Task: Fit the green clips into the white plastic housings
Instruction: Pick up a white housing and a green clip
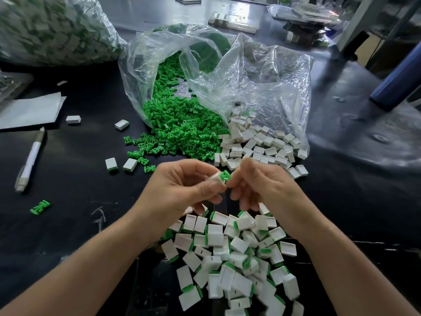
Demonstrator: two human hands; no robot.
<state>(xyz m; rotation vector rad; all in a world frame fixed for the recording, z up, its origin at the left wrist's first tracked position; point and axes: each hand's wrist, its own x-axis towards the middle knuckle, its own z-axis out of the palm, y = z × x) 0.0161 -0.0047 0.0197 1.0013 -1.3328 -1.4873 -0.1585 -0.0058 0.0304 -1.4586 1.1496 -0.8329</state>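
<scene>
— Clip and housing: where are they?
— Both are up off the tabletop, between the person's hands and above the near pile of filled housings. The left hand grips the housing, thumb and fingers curled round it. The right hand pinches the clip in its fingertips.
— How do the two lie to each other?
— The clip is at the housing's right end, touching it, and seems partly in the mouth; blur hides how deep. The housing's long axis runs roughly left to right, with the clip end tilted a little farther away, so its open end faces the right hand.
— Which hand does the work, then?
— The right, by that reading, since it is the one at the clip. The move looks like a push to the left along the housing's axis while the left hand braces. A skewed clip would likely jam.
— And the supply?
— Loose clips spill from a clear bag beyond the hands. Empty housings lie just right of them, nearer the right hand.
— Any brand or writing?
— None that can be read. The pen and the paper at the left show no legible mark.
</scene>
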